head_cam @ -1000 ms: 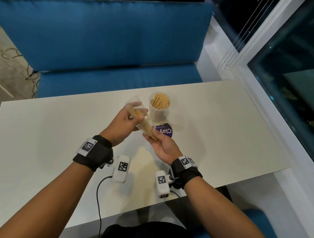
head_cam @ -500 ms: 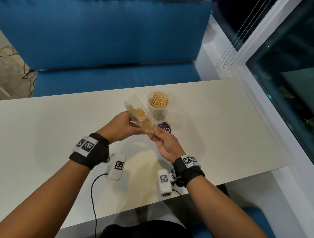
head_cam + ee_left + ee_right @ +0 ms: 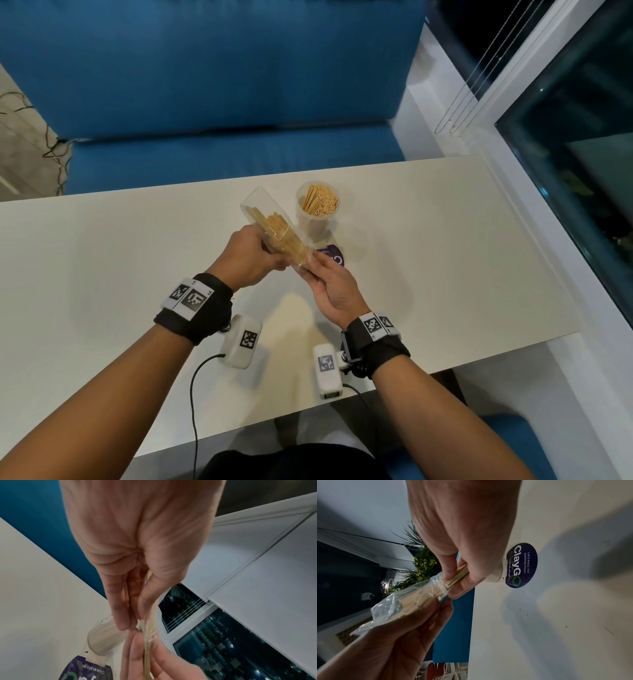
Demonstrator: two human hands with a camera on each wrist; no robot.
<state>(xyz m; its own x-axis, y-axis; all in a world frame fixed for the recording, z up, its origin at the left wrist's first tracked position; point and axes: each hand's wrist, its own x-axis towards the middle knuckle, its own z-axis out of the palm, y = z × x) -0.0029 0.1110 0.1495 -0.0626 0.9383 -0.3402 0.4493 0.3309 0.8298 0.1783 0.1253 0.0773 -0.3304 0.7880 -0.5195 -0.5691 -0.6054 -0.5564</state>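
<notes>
A clear plastic bag of thin wooden sticks (image 3: 274,226) is held tilted above the white table (image 3: 102,260). My left hand (image 3: 251,260) grips the bag's middle from the left, seen from the right wrist as a palm under the bag (image 3: 399,605). My right hand (image 3: 322,279) pinches the near ends of the sticks (image 3: 453,577) where they poke out of the bag's lower end. In the left wrist view the sticks (image 3: 149,635) run between both hands' fingers. A translucent cup full of sticks (image 3: 318,205) stands upright just behind the hands.
A round purple sticker (image 3: 334,257) lies on the table by the cup, reading ClayGO (image 3: 519,565). A blue sofa (image 3: 205,85) runs behind the table. A white window frame and dark glass (image 3: 565,171) border the right side. Cables hang off the near edge.
The bag has been raised and tipped more upright, its open end farther from me. My right hand has slid to the sticks' near ends. The left hand keeps its grip.
</notes>
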